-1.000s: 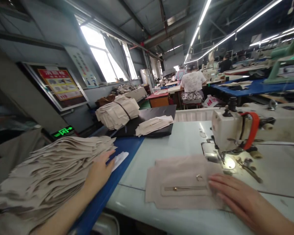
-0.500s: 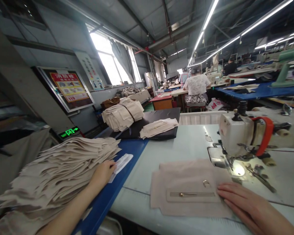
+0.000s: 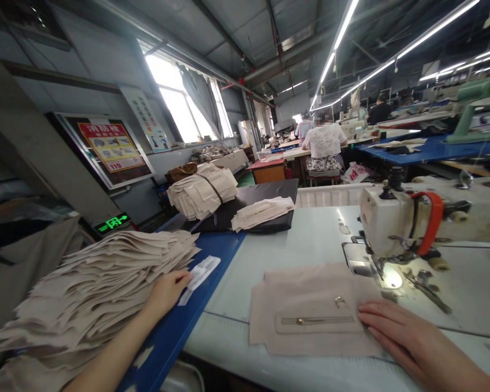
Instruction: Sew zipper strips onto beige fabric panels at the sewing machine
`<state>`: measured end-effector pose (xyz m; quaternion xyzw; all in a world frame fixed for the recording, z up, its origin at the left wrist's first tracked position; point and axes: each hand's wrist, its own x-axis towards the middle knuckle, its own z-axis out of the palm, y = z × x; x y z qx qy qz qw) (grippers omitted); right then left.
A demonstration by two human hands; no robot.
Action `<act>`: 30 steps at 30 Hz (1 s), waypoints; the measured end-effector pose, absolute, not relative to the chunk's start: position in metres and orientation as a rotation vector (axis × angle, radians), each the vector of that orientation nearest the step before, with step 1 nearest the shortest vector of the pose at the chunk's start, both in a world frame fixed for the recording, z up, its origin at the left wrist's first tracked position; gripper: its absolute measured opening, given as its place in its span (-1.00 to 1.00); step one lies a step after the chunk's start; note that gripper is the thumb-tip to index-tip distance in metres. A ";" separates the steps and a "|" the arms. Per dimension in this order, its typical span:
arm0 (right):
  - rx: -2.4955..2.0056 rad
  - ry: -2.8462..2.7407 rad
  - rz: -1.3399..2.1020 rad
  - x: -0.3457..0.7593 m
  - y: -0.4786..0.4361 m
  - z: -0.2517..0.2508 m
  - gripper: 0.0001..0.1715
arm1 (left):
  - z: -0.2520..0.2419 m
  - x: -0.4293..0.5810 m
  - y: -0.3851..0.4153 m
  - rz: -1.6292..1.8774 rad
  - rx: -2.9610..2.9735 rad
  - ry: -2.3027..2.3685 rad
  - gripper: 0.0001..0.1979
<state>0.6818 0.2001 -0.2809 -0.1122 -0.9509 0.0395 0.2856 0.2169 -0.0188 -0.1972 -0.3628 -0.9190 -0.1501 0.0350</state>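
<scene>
My left hand [image 3: 168,294] rests at the blue table's edge, its fingers pinched together on the near side of several small white labels [image 3: 202,272]. Exactly how many labels they grip is hidden. Right beside that hand rises a tall stack of beige fabric pieces [image 3: 102,288]. A beige fabric panel [image 3: 269,294] lies flat on the pale sewing table, with a zipper [image 3: 322,321] set in a rounded rectangle and a small metallic emblem [image 3: 340,301] above it. Fingers outstretched, my right hand [image 3: 404,329] lies flat on the panel's right end.
A sewing machine [image 3: 396,218] with a lit needle area stands just beyond my right hand. Behind the table, a black board [image 3: 265,190] carries another zippered panel [image 3: 263,212] and a tied beige bundle [image 3: 202,190]. A person [image 3: 324,144] sits farther back.
My left fingers have shifted slightly at the labels, which now show more spread out. The panel and right hand stay nearly the same; the whole view has moved a little.
</scene>
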 end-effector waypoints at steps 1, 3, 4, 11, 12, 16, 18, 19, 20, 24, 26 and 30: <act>-0.294 -2.541 0.091 0.682 0.200 -0.281 -0.63 | -0.196 0.216 -0.019 -0.470 -1.107 -2.835 -0.71; -0.289 -2.553 0.076 0.682 0.200 -0.280 -0.62 | -0.194 0.216 -0.019 -0.483 -1.090 -2.854 -0.72; -0.294 -2.560 0.078 0.682 0.200 -0.280 -0.62 | -0.194 0.216 -0.019 -0.486 -1.078 -2.862 -0.73; -0.338 -2.588 0.138 0.683 0.198 -0.282 -0.64 | -0.187 0.219 -0.014 -0.470 -0.939 -2.850 -0.80; -0.340 -2.589 0.146 0.683 0.198 -0.281 -0.64 | -0.186 0.220 -0.013 -0.467 -0.933 -2.844 -0.80; -0.351 -2.588 0.202 0.683 0.197 -0.278 -0.64 | -0.188 0.222 -0.012 -0.467 -0.943 -2.797 -0.82; -0.363 -2.587 0.246 0.683 0.196 -0.275 -0.64 | -0.193 0.223 -0.011 -0.472 -0.958 -2.768 -0.84; -0.371 -2.584 0.268 0.683 0.196 -0.275 -0.64 | -0.196 0.224 -0.011 -0.475 -0.965 -2.758 -0.84; -0.377 -2.581 0.287 0.683 0.196 -0.274 -0.64 | -0.199 0.225 -0.011 -0.478 -0.972 -2.754 -0.83; -0.377 -2.590 0.298 0.683 0.195 -0.274 -0.64 | -0.206 0.225 -0.013 -0.487 -1.002 -2.772 -0.75; -0.366 -2.588 0.286 0.683 0.195 -0.276 -0.64 | -0.206 0.223 -0.015 -0.481 -1.029 -2.776 -0.71; -0.374 -2.581 0.285 0.684 0.196 -0.280 -0.65 | -0.199 0.221 -0.018 -0.441 -1.073 -2.737 -0.69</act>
